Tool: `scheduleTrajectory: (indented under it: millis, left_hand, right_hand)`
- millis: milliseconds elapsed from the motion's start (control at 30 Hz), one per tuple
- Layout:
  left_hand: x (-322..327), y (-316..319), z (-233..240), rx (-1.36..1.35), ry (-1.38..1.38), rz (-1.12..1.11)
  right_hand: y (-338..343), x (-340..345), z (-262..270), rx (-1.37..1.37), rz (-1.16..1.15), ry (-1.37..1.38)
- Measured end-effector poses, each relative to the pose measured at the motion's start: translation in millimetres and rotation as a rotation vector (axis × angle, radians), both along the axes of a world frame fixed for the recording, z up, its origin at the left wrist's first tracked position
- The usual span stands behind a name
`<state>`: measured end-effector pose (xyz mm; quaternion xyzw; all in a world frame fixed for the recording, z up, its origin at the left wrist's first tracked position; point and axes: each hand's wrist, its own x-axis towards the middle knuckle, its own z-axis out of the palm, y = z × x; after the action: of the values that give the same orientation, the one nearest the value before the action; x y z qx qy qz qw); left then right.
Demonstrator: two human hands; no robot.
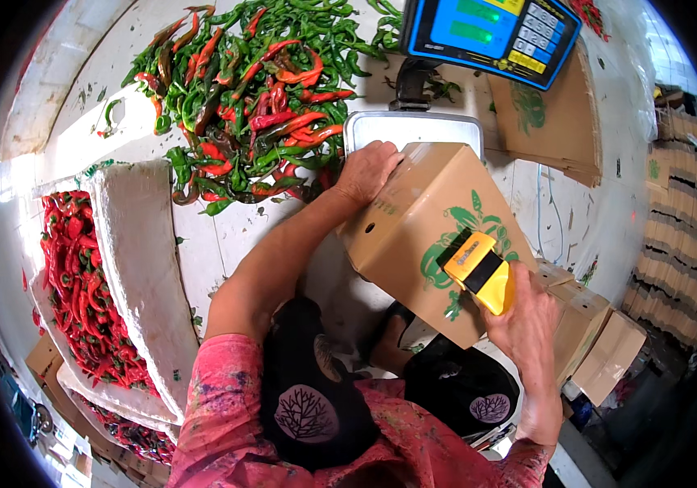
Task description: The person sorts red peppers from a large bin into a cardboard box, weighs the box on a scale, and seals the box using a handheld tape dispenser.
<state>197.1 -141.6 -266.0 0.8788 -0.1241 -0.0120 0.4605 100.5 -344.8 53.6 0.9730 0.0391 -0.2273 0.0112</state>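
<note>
A closed cardboard carton (406, 219) with a green printed vegetable design stands tilted before me, at the near side of the platform scale (385, 131). My left hand (370, 171) grips its far upper edge, with the fingers curled over the taped side. In my right hand (525, 317) is a yellow and black hand-held tool (479, 271), which looks like a label gun. The tool's front end is over the printed face of the carton; whether it touches the cardboard I cannot tell. A small hole shows in the carton's left side.
Red and green peppers (251, 110) lie heaped on the floor beyond my left arm. White foam boxes at left hold red peppers (83, 293). The scale's display (489, 36) rises at the back. Flattened cartons (550, 116), taped cartons (580, 317) and stacked cardboard (678, 244) stand right.
</note>
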Motion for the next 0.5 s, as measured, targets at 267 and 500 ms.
scheduleTrajectory:
  millis: [267, 500]
  left_hand:
    - [-3, -18, 124, -0.395, 0.067, 0.055]
    - [-7, -42, 178, 0.385, 0.081, -0.069]
  right_hand:
    - [-19, -7, -1, 0.08, 0.019, -0.045]
    - [-33, -11, 7, 0.166, 0.043, -0.128]
